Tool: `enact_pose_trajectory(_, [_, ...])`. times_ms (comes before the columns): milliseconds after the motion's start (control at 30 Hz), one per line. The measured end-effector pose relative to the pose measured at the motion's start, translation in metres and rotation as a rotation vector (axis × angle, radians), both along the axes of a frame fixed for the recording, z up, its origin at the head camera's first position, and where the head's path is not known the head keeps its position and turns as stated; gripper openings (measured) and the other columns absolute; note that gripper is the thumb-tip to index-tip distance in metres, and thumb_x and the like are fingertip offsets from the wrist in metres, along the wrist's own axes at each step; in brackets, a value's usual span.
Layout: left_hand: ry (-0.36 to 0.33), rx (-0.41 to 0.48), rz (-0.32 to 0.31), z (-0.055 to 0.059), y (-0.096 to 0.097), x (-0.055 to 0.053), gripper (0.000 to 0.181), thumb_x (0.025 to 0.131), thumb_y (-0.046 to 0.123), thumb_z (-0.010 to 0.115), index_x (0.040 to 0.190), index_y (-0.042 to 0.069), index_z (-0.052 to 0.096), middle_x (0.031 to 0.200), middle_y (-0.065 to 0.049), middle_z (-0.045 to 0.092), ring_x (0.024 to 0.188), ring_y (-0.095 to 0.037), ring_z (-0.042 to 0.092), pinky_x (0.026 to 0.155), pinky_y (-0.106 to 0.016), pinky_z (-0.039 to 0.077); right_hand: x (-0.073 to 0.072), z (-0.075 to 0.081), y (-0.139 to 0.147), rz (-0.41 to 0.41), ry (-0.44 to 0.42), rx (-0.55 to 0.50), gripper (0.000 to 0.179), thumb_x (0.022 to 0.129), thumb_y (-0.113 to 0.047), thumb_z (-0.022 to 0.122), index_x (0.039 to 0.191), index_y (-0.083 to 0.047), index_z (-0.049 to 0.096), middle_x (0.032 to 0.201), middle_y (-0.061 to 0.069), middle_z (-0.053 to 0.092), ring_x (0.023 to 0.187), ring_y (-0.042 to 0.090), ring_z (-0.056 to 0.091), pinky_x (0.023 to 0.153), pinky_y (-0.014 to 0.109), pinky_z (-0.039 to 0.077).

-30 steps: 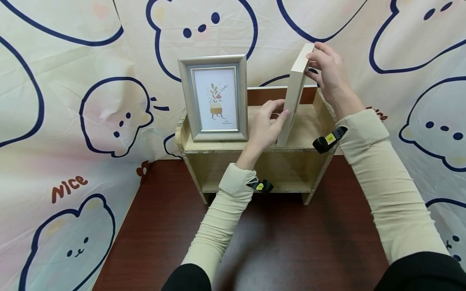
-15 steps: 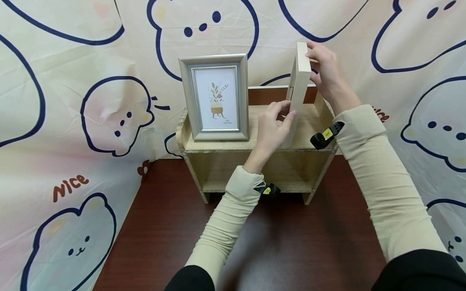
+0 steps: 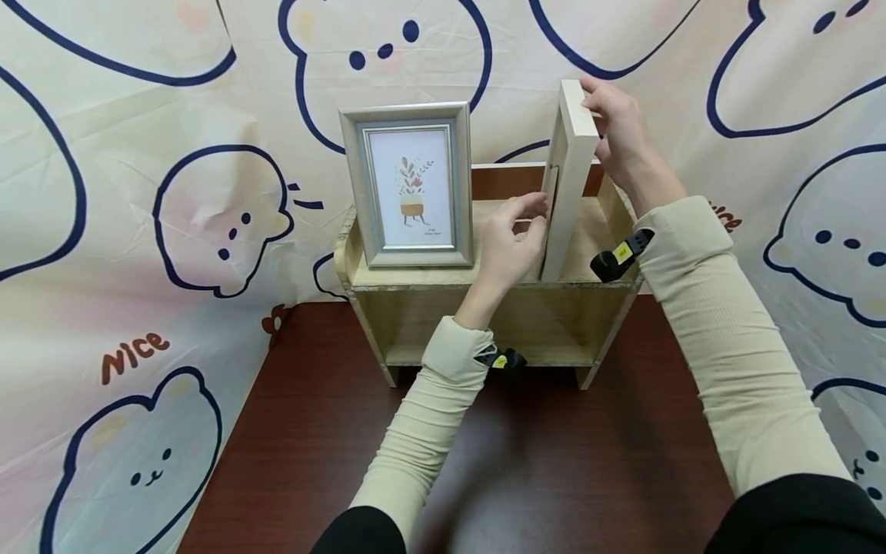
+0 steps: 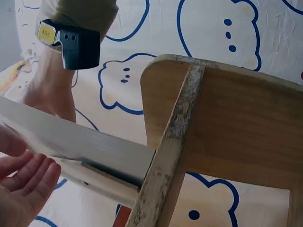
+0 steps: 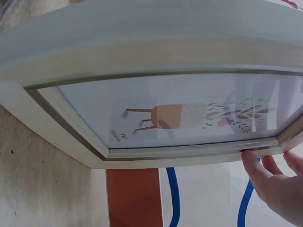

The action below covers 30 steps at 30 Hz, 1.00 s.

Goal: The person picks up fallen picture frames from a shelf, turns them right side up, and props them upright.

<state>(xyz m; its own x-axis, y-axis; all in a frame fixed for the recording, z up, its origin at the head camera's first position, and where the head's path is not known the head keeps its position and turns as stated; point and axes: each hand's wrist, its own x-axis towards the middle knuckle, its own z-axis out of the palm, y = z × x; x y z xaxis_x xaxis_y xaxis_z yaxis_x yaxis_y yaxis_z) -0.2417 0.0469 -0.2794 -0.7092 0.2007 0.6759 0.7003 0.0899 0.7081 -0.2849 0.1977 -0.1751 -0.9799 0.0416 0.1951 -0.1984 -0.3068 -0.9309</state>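
A pale picture frame stands upright on the right of a wooden shelf's top board, turned nearly edge-on in the head view. My right hand grips its far side near the top. Fingertips press the frame's edge in the right wrist view, beside the potted-plant print; the thumb is hidden. My left hand is at the frame's back, fingers loosely bent. In the left wrist view these fingers lie beside the back support. A matching picture frame stands on the left, facing forward.
The two-tier wooden shelf has raised side panels and stands on a dark red-brown table. Behind it hangs a pale cloth printed with blue-outlined bears. Black wrist cameras sit on both cuffs.
The right picture frame has turned, so its side edge and back now show more. My left hand has moved right, then slightly back left. The left picture frame stays put.
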Motion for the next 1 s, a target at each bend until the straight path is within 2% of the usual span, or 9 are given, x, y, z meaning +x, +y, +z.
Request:
enact_pose_trajectory(200, [0.016, -0.213, 0.147, 0.002, -0.002, -0.003, 0.028, 0.083, 0.002, 0.057, 0.109, -0.009, 0.06, 0.093, -0.016, 0.064, 0.081, -0.019, 0.061, 0.067, -0.018, 0.048, 0.0, 0.0, -0.001, 0.006, -0.001, -0.01, 0.052, 0.08, -0.008, 0.044, 0.133, -0.01, 0.047, 0.12, 0.004, 0.045, 0.099, 0.016, 0.042, 0.075, 0.024, 0.038])
enact_pose_trajectory(300, [0.021, -0.319, 0.209, 0.004, -0.002, -0.003, 0.028, 0.083, 0.005, 0.06, 0.108, -0.007, 0.062, 0.092, -0.014, 0.066, 0.079, -0.019, 0.062, 0.069, -0.017, 0.047, 0.0, 0.0, -0.001, 0.008, 0.0, -0.011, 0.053, 0.08, -0.007, 0.044, 0.133, -0.009, 0.047, 0.118, 0.005, 0.046, 0.098, 0.016, 0.042, 0.074, 0.024, 0.039])
enact_pose_trajectory(533, [0.036, -0.468, 0.26, 0.008, -0.003, -0.005, 0.025, 0.083, 0.008, 0.059, 0.104, -0.001, 0.066, 0.084, -0.008, 0.068, 0.074, -0.015, 0.063, 0.067, -0.017, 0.044, 0.0, -0.001, -0.001, 0.006, 0.015, -0.017, 0.051, 0.08, -0.007, 0.044, 0.131, -0.007, 0.049, 0.111, 0.004, 0.048, 0.094, 0.016, 0.044, 0.07, 0.023, 0.041])
enact_pose_trajectory(633, [0.067, -0.541, 0.315, 0.01, -0.004, -0.005, 0.027, 0.082, 0.011, 0.058, 0.106, 0.001, 0.066, 0.084, -0.006, 0.068, 0.074, -0.014, 0.062, 0.064, -0.019, 0.045, 0.0, -0.001, -0.001, 0.007, 0.02, -0.02, 0.05, 0.08, -0.007, 0.044, 0.13, -0.006, 0.049, 0.11, 0.005, 0.049, 0.093, 0.016, 0.045, 0.069, 0.023, 0.041])
enact_pose_trajectory(767, [0.117, -0.585, 0.373, 0.012, -0.005, -0.003, 0.026, 0.083, 0.013, 0.057, 0.103, 0.002, 0.068, 0.085, -0.007, 0.069, 0.075, -0.014, 0.062, 0.059, -0.021, 0.045, 0.001, -0.001, -0.001, 0.004, 0.022, -0.021, 0.05, 0.08, -0.007, 0.044, 0.13, -0.006, 0.049, 0.11, 0.005, 0.049, 0.092, 0.016, 0.045, 0.069, 0.023, 0.041])
enact_pose_trajectory(1000, [0.16, -0.596, 0.419, 0.012, -0.011, -0.003, 0.021, 0.086, 0.016, 0.056, 0.098, 0.005, 0.069, 0.081, -0.005, 0.068, 0.069, -0.013, 0.061, 0.054, -0.021, 0.045, 0.001, -0.001, -0.001, -0.008, 0.018, 0.005, 0.048, 0.08, -0.007, 0.045, 0.128, -0.006, 0.051, 0.108, 0.003, 0.05, 0.092, 0.016, 0.046, 0.069, 0.023, 0.041])
